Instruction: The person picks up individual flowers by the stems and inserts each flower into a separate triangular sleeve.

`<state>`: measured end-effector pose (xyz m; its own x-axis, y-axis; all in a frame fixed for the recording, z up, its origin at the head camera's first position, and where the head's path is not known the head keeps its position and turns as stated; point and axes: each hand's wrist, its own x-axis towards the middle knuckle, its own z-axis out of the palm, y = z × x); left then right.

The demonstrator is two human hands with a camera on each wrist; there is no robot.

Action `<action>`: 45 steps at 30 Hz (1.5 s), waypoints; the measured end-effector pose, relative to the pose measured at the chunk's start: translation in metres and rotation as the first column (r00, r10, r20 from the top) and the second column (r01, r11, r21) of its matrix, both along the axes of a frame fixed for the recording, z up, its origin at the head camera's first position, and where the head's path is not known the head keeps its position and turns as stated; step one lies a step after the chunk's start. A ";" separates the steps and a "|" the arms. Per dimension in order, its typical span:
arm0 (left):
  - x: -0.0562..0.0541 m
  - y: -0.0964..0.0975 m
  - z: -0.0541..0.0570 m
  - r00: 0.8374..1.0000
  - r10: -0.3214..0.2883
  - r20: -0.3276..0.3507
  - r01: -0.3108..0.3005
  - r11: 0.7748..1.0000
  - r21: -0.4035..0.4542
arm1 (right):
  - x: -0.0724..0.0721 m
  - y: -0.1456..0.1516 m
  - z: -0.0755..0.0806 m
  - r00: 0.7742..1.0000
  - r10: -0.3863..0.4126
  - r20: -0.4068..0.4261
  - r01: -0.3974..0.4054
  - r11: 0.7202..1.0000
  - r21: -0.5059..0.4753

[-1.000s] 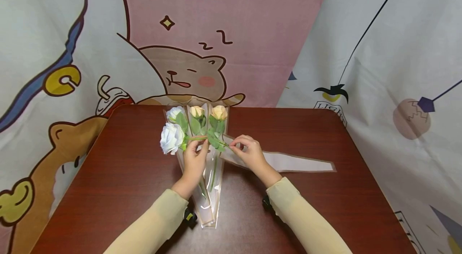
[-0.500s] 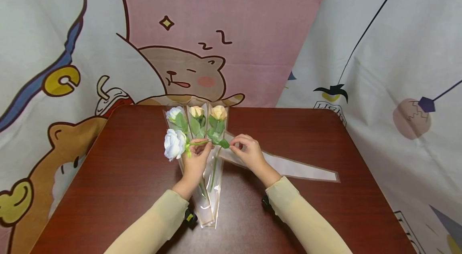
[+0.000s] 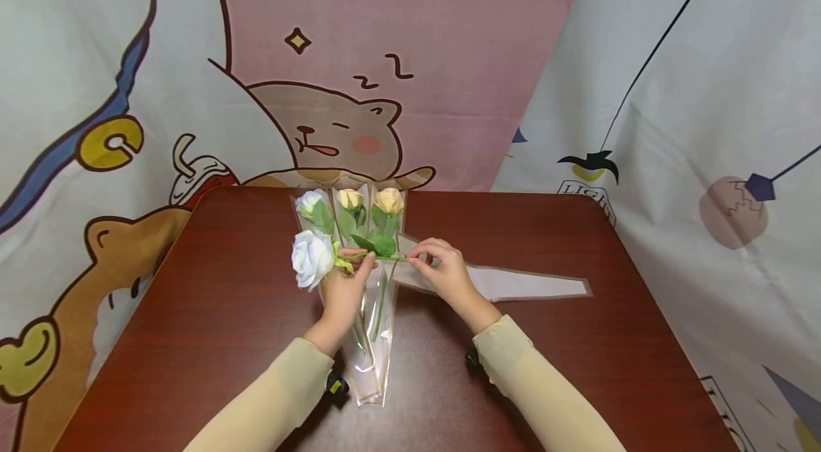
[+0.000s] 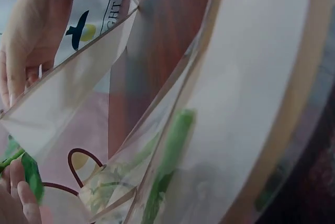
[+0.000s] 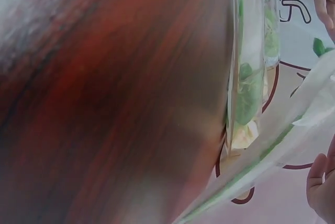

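Note:
A pale blue-white artificial rose (image 3: pixel 312 259) lies sideways, bloom to the left, leaves (image 3: pixel 383 245) turned upward. My left hand (image 3: pixel 345 291) pinches its stem just behind the bloom. My right hand (image 3: pixel 444 274) pinches the mouth of a clear flower sleeve with a white panel (image 3: pixel 526 285), which reaches out to the right. In the right wrist view a green stem (image 5: pixel 272 148) runs inside this sleeve. The left wrist view shows my right hand (image 4: pixel 44 22) at the sleeve's edge and my left hand (image 4: pixel 18 198) by the green leaves.
Under my hands lie several sleeved roses side by side: a bluish one (image 3: pixel 311 202) and two peach ones (image 3: pixel 388 200). Their clear sleeves narrow toward the front of the brown table (image 3: pixel 218 309). Black wrist devices (image 3: pixel 337 388) sit under the cuffs. A cartoon-printed cloth (image 3: pixel 449 45) hangs behind.
The rose has shifted slightly right and down and turned in my left hand, so its leaves point up. The held sleeve's far end swung down, then back up. My right hand stayed put.

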<state>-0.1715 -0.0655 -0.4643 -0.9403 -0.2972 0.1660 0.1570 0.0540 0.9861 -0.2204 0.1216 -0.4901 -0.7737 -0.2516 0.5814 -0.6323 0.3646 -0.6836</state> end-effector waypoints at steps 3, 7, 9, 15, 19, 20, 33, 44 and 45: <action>-0.004 0.003 -0.013 0.999 -0.045 -0.007 0.045 0.998 -0.046 | 0.000 -0.002 0.002 1.000 0.011 -0.015 -0.012 1.000 -0.021; -0.005 0.004 -0.023 0.996 -0.088 -0.024 0.084 0.989 -0.124 | 0.002 -0.005 0.004 1.000 0.018 -0.014 -0.018 1.000 -0.020; -0.004 0.003 -0.023 0.996 -0.088 -0.033 0.080 0.977 -0.196 | 0.002 -0.005 0.004 1.000 0.012 -0.009 -0.013 1.000 -0.010; -0.004 0.002 -0.020 0.997 -0.076 -0.029 0.064 0.951 -0.304 | 0.000 -0.004 0.003 1.000 0.000 -0.015 0.000 1.000 -0.001; -0.008 0.003 -0.020 0.997 -0.067 -0.039 0.059 0.982 -0.178 | 0.000 -0.003 0.002 1.000 -0.006 -0.004 0.007 1.000 0.002; -0.008 0.003 -0.020 0.997 -0.071 -0.041 0.065 0.991 -0.121 | 0.000 -0.003 0.002 1.000 -0.011 -0.004 0.011 1.000 0.004; 0.003 -0.007 0.005 0.995 -0.046 -0.085 0.051 0.997 0.065 | 0.002 -0.001 0.008 1.000 -0.002 0.011 0.002 1.000 -0.008; 0.003 -0.004 0.008 0.986 -0.045 -0.158 0.059 0.995 0.086 | -0.001 -0.003 0.003 1.000 -0.009 0.017 0.009 1.000 0.009; 0.003 -0.004 0.009 0.989 -0.052 -0.141 0.065 0.994 0.084 | -0.001 -0.004 0.004 1.000 -0.008 0.014 0.007 1.000 0.007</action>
<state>-0.1685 -0.0693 -0.4555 -0.9263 -0.2615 0.2713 0.2926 -0.0455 0.9552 -0.2214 0.1178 -0.4860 -0.7836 -0.2497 0.5688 -0.6199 0.3740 -0.6898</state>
